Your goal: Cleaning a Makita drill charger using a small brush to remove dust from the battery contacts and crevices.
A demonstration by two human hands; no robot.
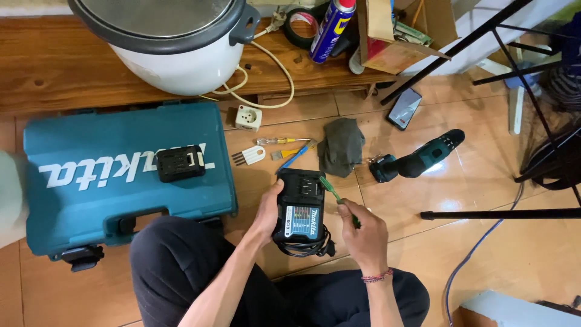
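My left hand point(269, 213) grips the left side of a black battery charger point(299, 207) with a coloured label, held over the floor, its black cord bunched beneath. My right hand point(362, 233) holds a green-handled screwdriver point(333, 191) whose tip rests on the charger's top right part. A black battery pack point(180, 163) lies on the lid of a teal tool case point(121, 175) to my left. A teal and black cordless drill point(417, 158) lies on the floor to the right.
A grey cloth point(342, 146), a blue-handled tool point(296, 156), a clear-handled screwdriver point(281, 141), a white plug adapter point(248, 117) and a phone point(404, 108) lie on the wooden floor. A white rice cooker point(175, 42), spray can point(331, 27) and cardboard box sit behind. Black stand legs point(502, 213) cross at right.
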